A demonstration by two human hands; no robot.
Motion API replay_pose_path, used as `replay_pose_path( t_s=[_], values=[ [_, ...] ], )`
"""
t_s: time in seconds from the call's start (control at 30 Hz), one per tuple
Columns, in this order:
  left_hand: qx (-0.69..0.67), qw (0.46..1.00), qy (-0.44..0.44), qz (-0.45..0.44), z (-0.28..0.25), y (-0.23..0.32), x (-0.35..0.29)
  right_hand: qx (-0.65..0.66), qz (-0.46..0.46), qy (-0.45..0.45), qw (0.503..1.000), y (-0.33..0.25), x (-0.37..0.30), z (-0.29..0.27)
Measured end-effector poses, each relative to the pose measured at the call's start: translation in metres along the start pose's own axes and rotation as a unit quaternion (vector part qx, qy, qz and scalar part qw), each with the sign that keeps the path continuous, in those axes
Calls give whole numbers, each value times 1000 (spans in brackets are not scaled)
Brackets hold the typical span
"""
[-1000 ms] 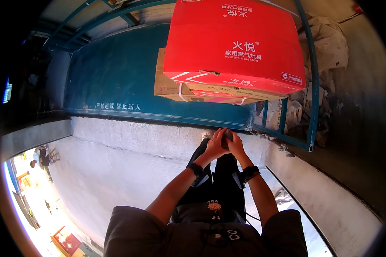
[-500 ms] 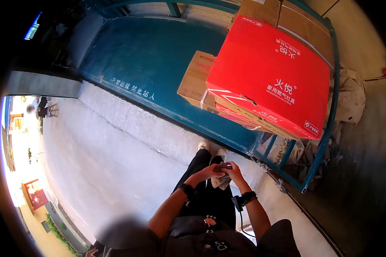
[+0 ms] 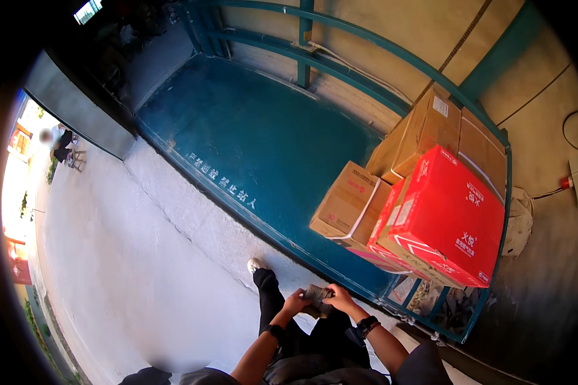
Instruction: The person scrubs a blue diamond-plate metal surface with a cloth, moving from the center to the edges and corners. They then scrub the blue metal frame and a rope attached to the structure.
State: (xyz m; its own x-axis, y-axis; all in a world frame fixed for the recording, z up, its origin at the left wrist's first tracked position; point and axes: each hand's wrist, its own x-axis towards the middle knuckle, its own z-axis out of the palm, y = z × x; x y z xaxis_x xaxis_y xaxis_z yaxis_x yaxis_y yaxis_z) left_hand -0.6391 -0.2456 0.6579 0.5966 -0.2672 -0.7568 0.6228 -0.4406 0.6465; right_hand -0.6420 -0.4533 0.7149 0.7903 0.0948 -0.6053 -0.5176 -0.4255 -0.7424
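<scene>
In front of my waist, both hands hold a small grey-brown bundle that looks like crumpled cloth (image 3: 317, 294). My left hand (image 3: 295, 302) grips its left side, with the fingers closed on the edge. On the opposite edge, my right hand (image 3: 342, 299) is closed too. The exact kind of the bundle cannot be made out. Beyond my hands lies a teal metal platform (image 3: 257, 128). At its right end a red carton (image 3: 453, 218) rests on other boxes, beside a smaller brown carton (image 3: 349, 200).
Taller brown cartons (image 3: 428, 131) stand behind the red one. A teal railing (image 3: 359, 40) runs round the platform's far and right sides. Pale concrete floor (image 3: 128, 256) spreads to the left. A person (image 3: 63, 149) is far off by a stool at the bright opening.
My view has shifted, so the platform and cartons sit lower. My hands have moved apart, showing more of the bundle between them. One foot now stands farther left.
</scene>
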Motion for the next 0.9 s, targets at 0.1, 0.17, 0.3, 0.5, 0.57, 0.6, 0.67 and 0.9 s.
replay_pose_path(
  t_s=[0.1, 0.17, 0.3, 0.5, 0.57, 0.6, 0.67, 0.9],
  values=[
    [-110, 992, -44, -45, -85, 12, 2, -51, -12, -24, 998, -56, 50, 39],
    [-125, 989, -60, -44, -149, 14, 6, -4, -30, -25, 999, -98, 77, 69],
    [-216, 971, -103, 7, -263, 53, -10, -23, -184, -17, 982, -185, 136, 112],
    [-183, 972, -35, 142, -403, 112, -16, 49, -167, -28, 984, -330, 203, 157],
    [-258, 954, 13, 153, -437, 136, -17, 161, -169, -52, 971, -374, 222, 167],
    [-283, 947, 28, 149, -455, 138, -12, 235, -132, -86, 959, -395, 230, 174],
    [-330, 932, 54, 142, -493, 140, 4, 270, -93, -108, 952, -428, 250, 191],
    [-203, 963, 44, 173, -658, 160, 45, 252, -8, -175, 952, -490, 382, 265]
  ],
)
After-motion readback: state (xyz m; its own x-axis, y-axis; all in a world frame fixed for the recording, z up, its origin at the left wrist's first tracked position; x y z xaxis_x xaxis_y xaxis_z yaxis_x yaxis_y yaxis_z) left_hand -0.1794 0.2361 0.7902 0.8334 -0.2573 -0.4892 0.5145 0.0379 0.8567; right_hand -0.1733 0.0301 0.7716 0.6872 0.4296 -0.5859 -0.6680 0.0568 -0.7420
